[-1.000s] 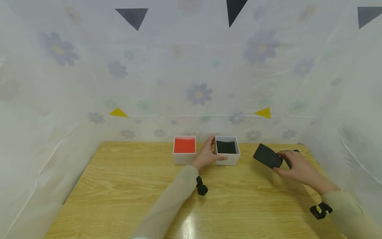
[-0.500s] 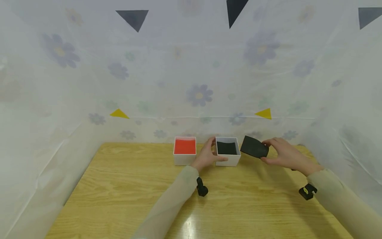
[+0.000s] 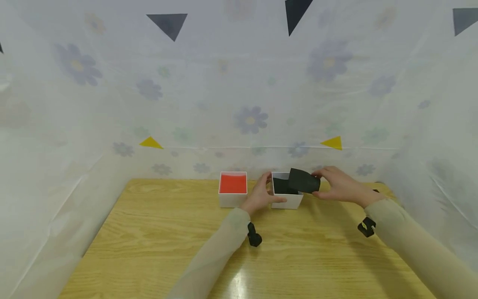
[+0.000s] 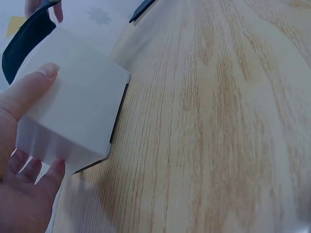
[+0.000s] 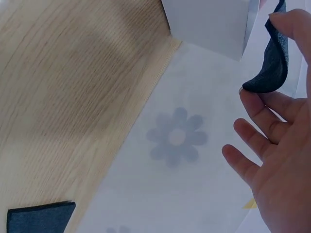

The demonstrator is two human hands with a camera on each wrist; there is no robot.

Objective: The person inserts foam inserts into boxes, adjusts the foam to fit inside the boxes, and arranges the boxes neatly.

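Floral translucent sheeting is hung around three sides of a wooden desk (image 3: 149, 232), with dark and yellow triangles fixed to it. Near the desk's far edge, a black foam pad (image 3: 303, 181) is pinched between the thumb and fingers of the right hand (image 3: 337, 185) and held tilted over the right rim of a white box (image 3: 285, 201), partly above its opening. A black lining is already seen inside that box. The box is gripped by the left hand (image 3: 259, 195), thumb on the near wall and fingers at the left wall, apparently so that it is kept from sliding while the pad is brought over it. Just left of it, apart from it, a second white box with a red lining (image 3: 232, 184) is set on the desk.

From the left wrist view, the thumb (image 4: 29, 92) is seen laid flat along the box's white wall, and the pad's curved black edge (image 4: 24, 39) is shown above the rim. From the right wrist view, the pad is shown bent under the fingertips (image 5: 286, 22), with the lower fingers spread loose. Another black foam pad (image 5: 39, 218) is seen lying at the desk's edge there; in the head view it is all but hidden behind the right forearm.
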